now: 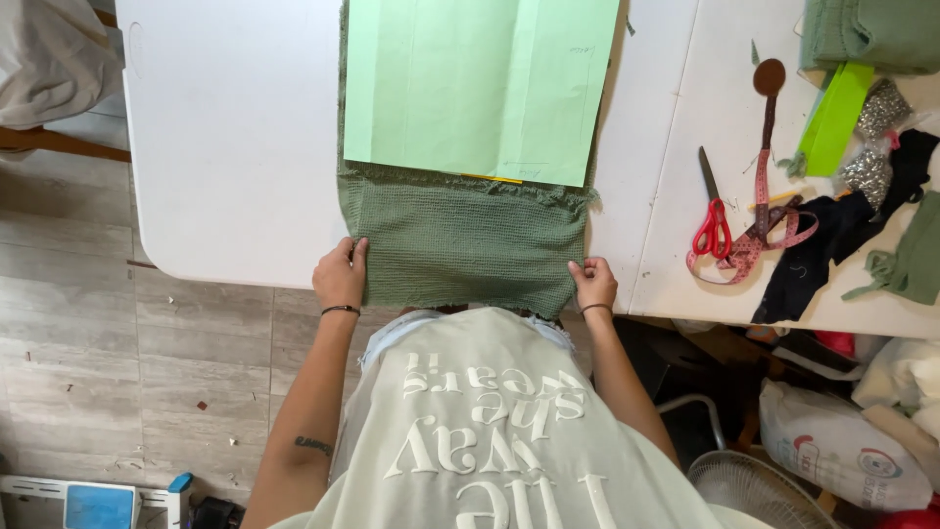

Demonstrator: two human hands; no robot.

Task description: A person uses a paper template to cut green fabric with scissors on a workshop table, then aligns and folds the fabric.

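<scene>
A person standing at a white worktop (235,147) grips a piece of green waffle-weave fabric (460,240) at its near edge, seen from a head-worn camera looking straight down. The left hand (340,276) is closed on the cloth's near left corner, fingers curled over the edge, while the right hand (592,284) pinches the near right corner; the two hands are set well apart, one at each side of the fabric, and each wrist carries a thin dark band. The fabric lies flat across the worktop with its near edge hanging just over the rim in front of the person's pale printed shirt (490,421), and its frayed side edges show at left and right. A sheet of light green paper (480,83) rests on top of the far part of the cloth, covering most of it, with a thin yellow strip (493,178) peeking out at the paper's near edge. To the right on the worktop lie red-handled scissors (713,220), just beside a patterned pink measuring tape (759,235), and beyond them dark fabric scraps (832,245), a bright green strip (832,118) and folded green cloth (871,34) at the far corner. Below the worktop's edge a white fan (754,490) and a white printed sack (842,446) sit on the floor at right; grey wood-look flooring (147,372) spreads to the left.
</scene>
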